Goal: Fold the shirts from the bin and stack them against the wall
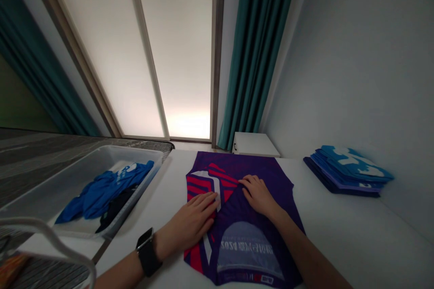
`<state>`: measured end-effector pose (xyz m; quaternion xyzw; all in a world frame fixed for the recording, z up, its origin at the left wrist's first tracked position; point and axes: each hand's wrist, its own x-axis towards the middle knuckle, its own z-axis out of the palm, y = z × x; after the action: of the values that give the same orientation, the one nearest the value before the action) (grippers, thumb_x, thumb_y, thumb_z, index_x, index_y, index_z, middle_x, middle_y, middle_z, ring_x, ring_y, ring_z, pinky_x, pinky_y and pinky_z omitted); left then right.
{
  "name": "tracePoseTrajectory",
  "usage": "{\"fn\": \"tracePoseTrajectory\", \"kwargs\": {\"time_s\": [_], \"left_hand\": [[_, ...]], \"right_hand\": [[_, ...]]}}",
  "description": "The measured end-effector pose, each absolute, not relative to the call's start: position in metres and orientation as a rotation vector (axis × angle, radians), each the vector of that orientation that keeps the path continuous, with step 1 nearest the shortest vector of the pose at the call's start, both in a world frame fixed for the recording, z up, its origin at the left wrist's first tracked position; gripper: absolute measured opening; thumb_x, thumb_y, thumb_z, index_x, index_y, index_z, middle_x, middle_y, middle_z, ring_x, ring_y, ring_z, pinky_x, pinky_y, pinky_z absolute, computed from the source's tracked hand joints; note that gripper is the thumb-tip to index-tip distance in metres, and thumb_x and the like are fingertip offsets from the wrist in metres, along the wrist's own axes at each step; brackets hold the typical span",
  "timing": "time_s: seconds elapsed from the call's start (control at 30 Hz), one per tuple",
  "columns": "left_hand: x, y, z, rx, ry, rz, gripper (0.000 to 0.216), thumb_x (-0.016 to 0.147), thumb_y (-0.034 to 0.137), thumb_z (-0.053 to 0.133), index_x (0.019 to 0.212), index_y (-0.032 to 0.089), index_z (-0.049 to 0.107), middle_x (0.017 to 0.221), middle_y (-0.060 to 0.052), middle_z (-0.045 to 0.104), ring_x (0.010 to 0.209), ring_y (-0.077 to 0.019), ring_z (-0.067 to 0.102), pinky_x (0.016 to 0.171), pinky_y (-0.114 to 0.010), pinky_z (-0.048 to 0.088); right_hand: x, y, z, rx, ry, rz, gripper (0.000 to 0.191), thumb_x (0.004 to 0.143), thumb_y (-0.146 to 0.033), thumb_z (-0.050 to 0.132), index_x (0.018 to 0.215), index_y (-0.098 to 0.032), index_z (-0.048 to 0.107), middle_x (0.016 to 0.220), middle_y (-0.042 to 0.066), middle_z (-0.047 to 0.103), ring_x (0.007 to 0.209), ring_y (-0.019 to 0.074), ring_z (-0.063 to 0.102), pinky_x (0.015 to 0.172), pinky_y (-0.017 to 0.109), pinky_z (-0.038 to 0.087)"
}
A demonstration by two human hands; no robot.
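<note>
A purple shirt (267, 180) with red and white stripes and a grey print lies spread on the white table (346, 235). My left hand (193, 223), with a black watch on its wrist, rests flat on the shirt's striped left side, fingers stretched out. My right hand (259, 194) lies flat on the middle of the shirt, fingers together and extended. Neither hand holds anything; both press on the cloth.
A clear plastic bin (50, 189) at the left holds crumpled blue garments (105, 189). A stack of folded blue and purple shirts (349, 169) sits at the right by the wall. A small white cabinet (254, 144) stands behind the table, next to teal curtains (257, 54).
</note>
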<state>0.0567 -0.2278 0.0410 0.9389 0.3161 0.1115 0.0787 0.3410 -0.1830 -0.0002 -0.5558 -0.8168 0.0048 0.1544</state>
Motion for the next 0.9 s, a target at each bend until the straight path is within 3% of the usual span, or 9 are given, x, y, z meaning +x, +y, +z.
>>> {"fn": "tracePoseTrajectory", "kwargs": {"time_s": [0.2,0.33,0.57,0.9], "left_hand": [[0.075,-0.217,0.033,2.803,0.882,0.24,0.058,0.098,0.036,0.041,0.152,0.027,0.021,0.156,-0.006,0.029,0.142,-0.0248,0.028,0.117,-0.046,0.024],[0.073,-0.215,0.024,2.801,0.887,0.191,0.059,0.099,0.038,0.041,0.152,0.026,0.019,0.157,-0.007,0.025,0.144,-0.0248,0.022,0.118,-0.048,0.02],[0.071,-0.215,0.017,2.812,0.887,0.237,0.059,0.098,0.039,0.044,0.152,0.029,0.021,0.157,-0.007,0.027,0.144,-0.0245,0.024,0.118,-0.048,0.021],[0.047,-0.227,0.022,2.785,0.986,0.207,0.063,0.098,0.041,0.043,0.153,0.03,0.014,0.157,-0.005,0.024,0.144,-0.0271,0.022,0.116,-0.049,0.025]], "right_hand": [[0.342,-0.183,0.002,-1.611,-2.35,0.01,0.036,0.093,-0.02,0.041,0.124,-0.022,0.06,0.118,0.011,0.059,0.11,0.0247,0.051,0.089,0.039,0.042],[0.333,-0.189,0.009,-1.551,-2.344,-0.007,0.041,0.094,-0.02,0.039,0.132,-0.018,0.054,0.133,0.012,0.055,0.123,0.0248,0.047,0.102,0.042,0.038],[0.307,-0.201,-0.005,-1.452,-2.481,0.015,0.054,0.099,-0.04,0.033,0.149,-0.02,0.032,0.155,0.009,0.03,0.143,0.023,0.023,0.116,0.047,0.022],[0.31,-0.202,-0.013,-1.52,-2.539,0.135,0.06,0.099,-0.05,0.029,0.15,-0.018,0.03,0.156,0.011,0.025,0.145,0.0237,0.017,0.117,0.048,0.017]]}}
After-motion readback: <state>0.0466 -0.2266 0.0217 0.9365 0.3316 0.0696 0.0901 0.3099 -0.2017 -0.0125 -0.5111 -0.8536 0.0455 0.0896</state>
